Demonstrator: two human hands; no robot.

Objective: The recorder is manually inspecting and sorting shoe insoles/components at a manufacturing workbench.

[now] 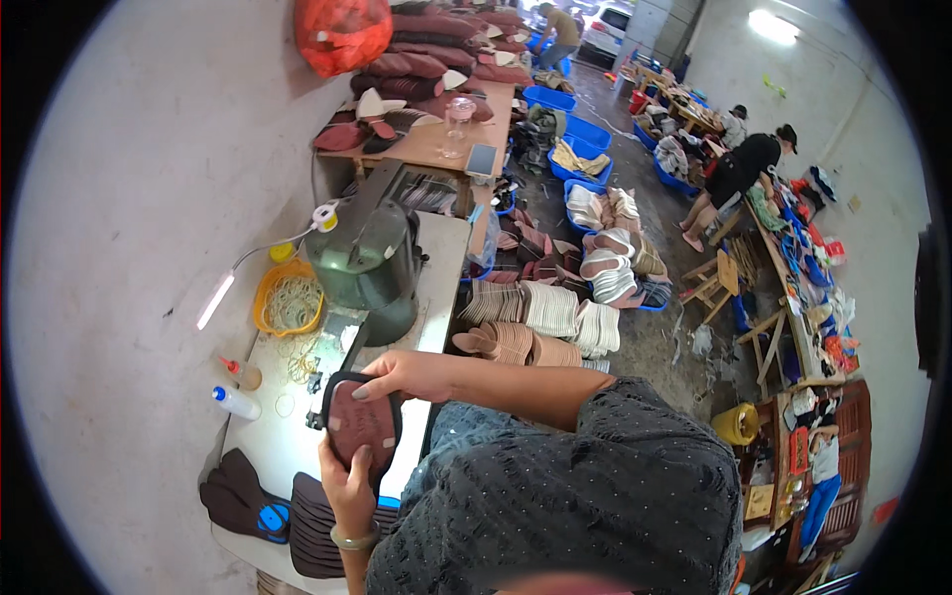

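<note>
I hold a maroon shoe insole [359, 424] with a black edge, pale patches and faint marks on its face. My left hand [347, 488], a bangle at its wrist, grips the lower end, thumb on top. My right hand [409, 375] pinches the upper right edge, its thumb lying on the maroon face. The insole is beside the working end of a dark green sewing machine [367, 258], over the lit white table [428, 297]. Whether it touches the needle is hidden. Below it lie a row of dark insoles [322, 521] and another dark pile [238, 488].
An orange basket of pale bands [290, 299], a white bottle with a blue cap [236, 402] and a red-tipped bottle [240, 373] stand along the wall side. A lamp [216, 300] leans over them. Stacked insoles [545, 312] and blue bins [585, 129] line the floor; several people work farther off.
</note>
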